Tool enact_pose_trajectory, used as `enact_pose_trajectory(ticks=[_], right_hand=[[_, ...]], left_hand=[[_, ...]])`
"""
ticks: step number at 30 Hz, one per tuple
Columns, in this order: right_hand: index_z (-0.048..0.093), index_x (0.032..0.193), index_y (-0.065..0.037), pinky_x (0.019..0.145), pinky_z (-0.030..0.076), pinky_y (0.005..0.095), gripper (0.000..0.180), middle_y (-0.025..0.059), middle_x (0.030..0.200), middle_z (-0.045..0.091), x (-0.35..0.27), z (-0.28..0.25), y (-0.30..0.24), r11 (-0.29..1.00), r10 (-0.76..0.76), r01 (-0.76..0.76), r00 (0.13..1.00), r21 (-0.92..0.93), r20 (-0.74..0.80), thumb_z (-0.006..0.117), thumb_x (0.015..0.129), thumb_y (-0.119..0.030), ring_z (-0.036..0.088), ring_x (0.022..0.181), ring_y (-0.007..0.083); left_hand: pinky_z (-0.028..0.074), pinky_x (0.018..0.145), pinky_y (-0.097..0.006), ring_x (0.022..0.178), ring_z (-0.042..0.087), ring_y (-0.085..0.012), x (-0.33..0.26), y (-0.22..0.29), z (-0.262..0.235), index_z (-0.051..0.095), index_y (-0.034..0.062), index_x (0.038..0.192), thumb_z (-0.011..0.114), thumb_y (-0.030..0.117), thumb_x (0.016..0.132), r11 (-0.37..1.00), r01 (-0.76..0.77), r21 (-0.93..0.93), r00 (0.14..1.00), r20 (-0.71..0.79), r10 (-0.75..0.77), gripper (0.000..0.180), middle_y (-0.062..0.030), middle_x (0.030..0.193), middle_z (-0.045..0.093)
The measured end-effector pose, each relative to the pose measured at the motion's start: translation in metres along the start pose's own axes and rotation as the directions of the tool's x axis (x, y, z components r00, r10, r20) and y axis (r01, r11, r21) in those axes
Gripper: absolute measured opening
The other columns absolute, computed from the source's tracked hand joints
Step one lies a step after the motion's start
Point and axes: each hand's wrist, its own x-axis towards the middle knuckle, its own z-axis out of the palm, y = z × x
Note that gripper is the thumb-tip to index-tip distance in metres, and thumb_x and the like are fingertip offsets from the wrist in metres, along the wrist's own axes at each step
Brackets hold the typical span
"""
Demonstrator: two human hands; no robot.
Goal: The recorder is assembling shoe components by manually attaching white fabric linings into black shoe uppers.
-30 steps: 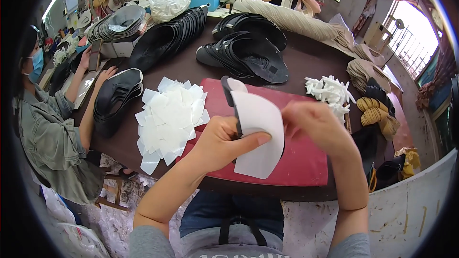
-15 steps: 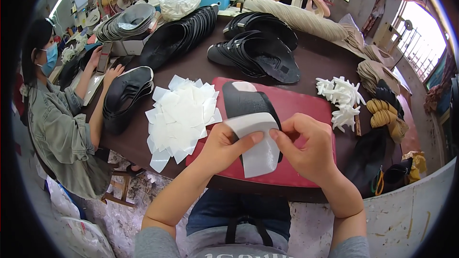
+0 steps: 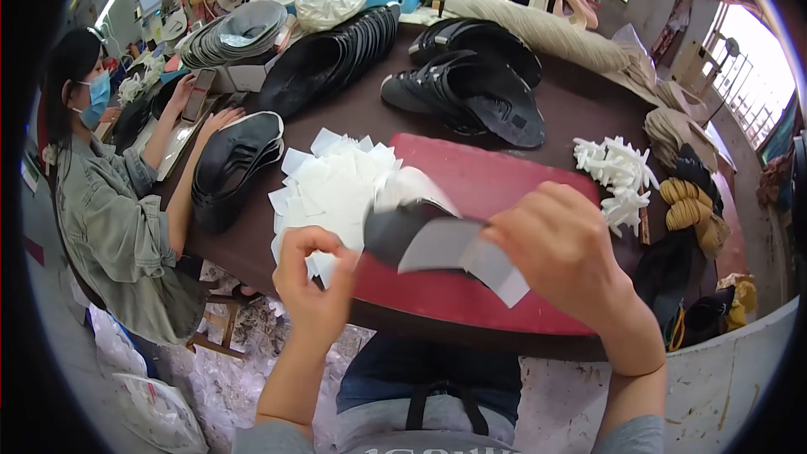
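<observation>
My right hand (image 3: 555,252) grips a curved black shoe upper (image 3: 399,231) at its right end and holds it tilted over a red cutting pad (image 3: 496,168). A translucent grey-white piece of sheet material (image 3: 441,245) lies along the upper's near side. Apart from the upper, my left hand (image 3: 315,282) has curled fingers with a gap between them and seems to hold nothing; its thumb is smeared by motion. Just behind that hand spreads a loose pile of white sheet pieces (image 3: 328,189), partly covered by the upper and hand.
Nested black uppers (image 3: 239,164) stand at left, beside a masked person (image 3: 126,193) holding a phone (image 3: 198,94). More black stacks (image 3: 471,101) lie beyond the pad. At right are a white strip bundle (image 3: 618,176), tan bundles (image 3: 693,206) and beige stacks (image 3: 546,34).
My left hand has let go of the sheet piece and moved left toward the white pile. The upper, lifted off the pad, is now in my right hand with the sheet piece against it.
</observation>
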Motion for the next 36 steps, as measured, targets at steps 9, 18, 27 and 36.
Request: enact_pose_trajectory(ticks=[9, 18, 27, 36], right_hand=[[0.067, 0.081, 0.001, 0.048, 0.039, 0.023, 0.025, 0.0044, 0.065, 0.061, -0.044, -0.011, -0.007, 0.352, 0.722, -0.777, 0.581, 0.522, 0.377, 0.057, 0.096, -0.017, 0.048, 0.049, 0.0093], [0.068, 0.085, 0.003, 0.049, 0.038, 0.018, 0.014, 0.003, 0.062, 0.06, -0.06, 0.037, -0.006, 0.045, 0.712, -0.572, 0.594, 0.819, 0.376, 0.063, 0.091, -0.008, 0.051, 0.051, 0.0086], [0.067, 0.091, 0.005, 0.052, 0.042, 0.0183, 0.012, 0.003, 0.065, 0.06, -0.061, 0.046, -0.025, 0.234, 0.71, -0.587, 0.648, 0.775, 0.276, 0.064, 0.09, -0.006, 0.053, 0.054, 0.0088], [0.064, 0.102, 0.005, 0.057, 0.047, 0.0204, 0.014, 0.0062, 0.079, 0.064, -0.057, 0.029, 0.018, -0.042, 0.766, -0.429, 0.566, 0.902, 0.305, 0.057, 0.093, -0.004, 0.055, 0.06, 0.0096]], left_hand=[[0.045, 0.057, -0.026, 0.06, 0.055, -0.0141, 0.007, 0.037, 0.013, 0.065, 0.0017, 0.115, 0.062, 0.008, 0.089, 0.736, 0.159, 0.657, 0.98, -0.013, -0.2, 0.027, -0.0087, 0.085, 0.069], [0.04, 0.052, -0.018, 0.059, 0.053, -0.0091, 0.028, 0.021, 0.039, 0.068, -0.0059, 0.107, 0.065, 0.008, 0.088, 0.716, 0.136, 0.684, 0.969, 0.059, -0.241, 0.024, -0.0062, 0.08, 0.07], [0.044, 0.052, -0.018, 0.059, 0.054, -0.0091, 0.023, 0.003, 0.027, 0.066, -0.0017, 0.117, 0.062, 0.01, 0.09, 0.837, 0.368, 0.406, 0.925, -0.07, -0.373, 0.03, -0.0091, 0.083, 0.07], [0.053, 0.082, -0.036, 0.092, 0.067, -0.0266, -0.028, 0.031, 0.03, 0.062, -0.0063, 0.117, 0.043, 0.027, 0.1, 0.921, 0.272, 0.278, 0.855, 0.37, -0.364, 0.042, -0.019, 0.103, 0.069]])
